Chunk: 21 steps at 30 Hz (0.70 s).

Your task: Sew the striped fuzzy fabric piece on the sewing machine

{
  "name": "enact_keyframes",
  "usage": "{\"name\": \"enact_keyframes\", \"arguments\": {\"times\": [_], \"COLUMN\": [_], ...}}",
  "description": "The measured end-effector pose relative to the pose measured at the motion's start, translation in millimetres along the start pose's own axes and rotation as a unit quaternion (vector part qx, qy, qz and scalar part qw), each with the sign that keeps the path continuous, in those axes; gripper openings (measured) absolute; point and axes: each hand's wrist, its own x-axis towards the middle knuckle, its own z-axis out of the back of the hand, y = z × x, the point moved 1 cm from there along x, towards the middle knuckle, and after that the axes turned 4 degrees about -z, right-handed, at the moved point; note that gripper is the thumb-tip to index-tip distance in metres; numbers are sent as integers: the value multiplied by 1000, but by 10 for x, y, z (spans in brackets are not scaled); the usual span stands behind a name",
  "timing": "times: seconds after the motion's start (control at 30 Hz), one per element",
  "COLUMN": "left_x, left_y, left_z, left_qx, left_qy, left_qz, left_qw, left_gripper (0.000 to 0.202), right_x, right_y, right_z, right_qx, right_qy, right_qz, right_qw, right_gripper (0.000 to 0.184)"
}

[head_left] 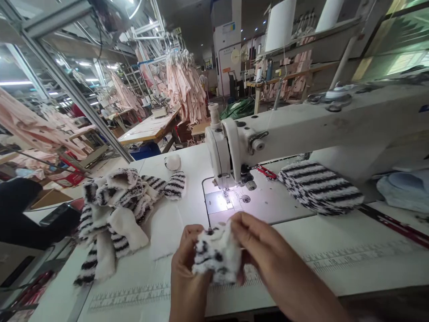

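Between my two hands, in front of the sewing machine (231, 156), is a small fluffy white fabric piece (217, 257) with black patches. My left hand (189, 264) is closed on its left edge, thumb below. My right hand (261, 246) pinches its upper right edge, slightly blurred. The lit needle and presser foot (227, 196) stand just beyond the piece, apart from it. To the left lies a loose heap of black-and-white striped fluffy pieces (129, 197). A neat stack of striped pieces (318, 185) rests right of the needle, under the machine arm.
A ruler scale (134, 295) runs along the table's front. Red-handled scissors (398, 228) lie at the right, and a small red tool (266, 172) behind the needle plate. A grey-blue cloth (405, 188) sits far right. Pink garments (184, 85) hang behind.
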Motion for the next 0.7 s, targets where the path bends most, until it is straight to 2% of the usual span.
{"name": "enact_keyframes", "arguments": {"times": [0.03,0.1,0.17,0.23,0.33,0.4,0.5,0.63,0.7], "left_x": [-16,-59,-97,-118,-112,-99,-107,-137,-136], "left_y": [-14,-52,-84,-97,-82,-67,-68,-116,-139], "left_z": [-27,-80,-119,-130,-111,-96,-94,-108,-101], "left_qx": [-18,-89,-194,-276,-316,-317,-314,-314,-299], "left_qy": [3,30,77,118,151,129,59,71,62], "left_qz": [13,62,126,187,225,197,157,209,209], "left_qw": [1000,994,970,935,909,919,934,923,929], "left_gripper": [26,23,28,35,41,40,33,30,35], "right_x": [65,200,332,438,490,464,428,440,439], "right_y": [6,-33,-127,-228,-275,-223,-105,0,32], "right_z": [81,166,154,96,38,37,45,40,37], "right_qx": [9,-42,-110,-136,-148,-147,-146,-158,-168], "right_qy": [6,-30,-57,-42,-34,-37,-26,4,-3], "right_qz": [-19,3,34,37,37,43,47,12,18], "right_qw": [1000,999,992,989,988,987,988,987,986], "right_gripper": [34,35,34,33,32,31,27,22,22]}}
